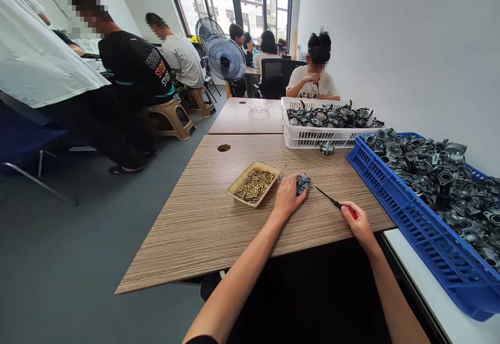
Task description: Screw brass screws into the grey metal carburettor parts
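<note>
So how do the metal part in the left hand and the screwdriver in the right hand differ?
The metal part is grey and chunky; the screwdriver is long and slim, with a dark shaft and some red on its handle. The metal part is partly hidden by the left hand, while the screwdriver's shaft shows clear of the right hand. Both are held in bare hands.

Over in the upper left of the frame, a person in black (135,63) sits on a tan stool (171,110), and a person in white (183,60) sits just beyond. A blue chair (27,136) stands at the left edge. Top centre, I see two fans (225,61), one overlapping the other, near a window (222,0). Right of them is a black chair (276,78). A clear dish (258,106) rests on the far table (234,117), and a white wall (410,37) fills the upper right.
</note>
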`<state>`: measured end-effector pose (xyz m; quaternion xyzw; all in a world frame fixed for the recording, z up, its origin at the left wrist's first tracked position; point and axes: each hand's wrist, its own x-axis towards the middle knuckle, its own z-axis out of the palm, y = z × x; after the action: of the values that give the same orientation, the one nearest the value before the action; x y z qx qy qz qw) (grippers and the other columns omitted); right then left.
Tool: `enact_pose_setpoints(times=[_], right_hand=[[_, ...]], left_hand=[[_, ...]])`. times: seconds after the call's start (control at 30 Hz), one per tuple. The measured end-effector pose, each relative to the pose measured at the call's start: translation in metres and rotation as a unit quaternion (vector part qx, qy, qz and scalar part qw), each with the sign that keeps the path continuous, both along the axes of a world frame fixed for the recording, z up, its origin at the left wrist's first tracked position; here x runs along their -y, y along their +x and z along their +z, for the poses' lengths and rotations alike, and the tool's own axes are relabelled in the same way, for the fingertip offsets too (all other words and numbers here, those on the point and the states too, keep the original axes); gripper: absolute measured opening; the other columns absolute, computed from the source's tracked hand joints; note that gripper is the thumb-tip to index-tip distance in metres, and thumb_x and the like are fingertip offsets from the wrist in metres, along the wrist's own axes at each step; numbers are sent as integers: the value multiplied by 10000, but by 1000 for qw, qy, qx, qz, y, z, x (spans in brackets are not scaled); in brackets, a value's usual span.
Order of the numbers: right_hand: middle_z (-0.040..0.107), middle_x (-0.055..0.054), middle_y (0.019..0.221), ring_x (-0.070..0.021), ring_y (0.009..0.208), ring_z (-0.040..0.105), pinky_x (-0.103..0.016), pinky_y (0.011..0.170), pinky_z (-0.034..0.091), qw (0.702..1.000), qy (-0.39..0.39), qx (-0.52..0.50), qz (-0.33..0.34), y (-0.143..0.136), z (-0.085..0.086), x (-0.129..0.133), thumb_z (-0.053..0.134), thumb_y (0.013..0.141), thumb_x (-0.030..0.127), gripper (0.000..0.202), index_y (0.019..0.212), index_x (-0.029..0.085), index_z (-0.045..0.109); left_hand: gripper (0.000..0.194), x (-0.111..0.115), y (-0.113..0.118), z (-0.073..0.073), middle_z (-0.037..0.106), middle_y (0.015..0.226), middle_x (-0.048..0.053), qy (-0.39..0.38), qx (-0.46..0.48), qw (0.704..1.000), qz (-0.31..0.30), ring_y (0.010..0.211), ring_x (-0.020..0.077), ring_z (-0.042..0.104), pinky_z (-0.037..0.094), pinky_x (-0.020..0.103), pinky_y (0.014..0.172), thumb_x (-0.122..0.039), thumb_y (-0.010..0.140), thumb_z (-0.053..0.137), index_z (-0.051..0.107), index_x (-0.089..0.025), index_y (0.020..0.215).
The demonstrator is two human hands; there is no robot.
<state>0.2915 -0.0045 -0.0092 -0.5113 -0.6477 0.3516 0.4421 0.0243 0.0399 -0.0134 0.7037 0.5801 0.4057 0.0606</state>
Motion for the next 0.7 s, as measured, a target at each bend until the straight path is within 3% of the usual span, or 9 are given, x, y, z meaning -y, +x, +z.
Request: enact_pose_setpoints(times=[0.4, 0.7], right_hand=[[750, -81, 987, -267, 930, 691, -408, 904, 542, 999, 4, 37, 15, -10, 10, 8, 668, 903, 536, 352, 1054, 225, 738], [746, -79, 1024, -266, 960, 685, -420, 952, 522, 998, 22, 51, 6, -13, 10, 9, 654, 913, 513, 322, 1041, 231, 741]], left_hand=[[457, 0, -1, -2, 650, 1224, 99, 9, 12, 1000, -10, 1153, 301, 589, 513, 462, 1017, -300, 903, 664, 466, -230, 1309], [463, 2, -1, 1, 650, 1226, 93, 1, 16, 1000, -10, 1148, 298, 586, 514, 456, 1009, -285, 898, 661, 465, -230, 1313]])
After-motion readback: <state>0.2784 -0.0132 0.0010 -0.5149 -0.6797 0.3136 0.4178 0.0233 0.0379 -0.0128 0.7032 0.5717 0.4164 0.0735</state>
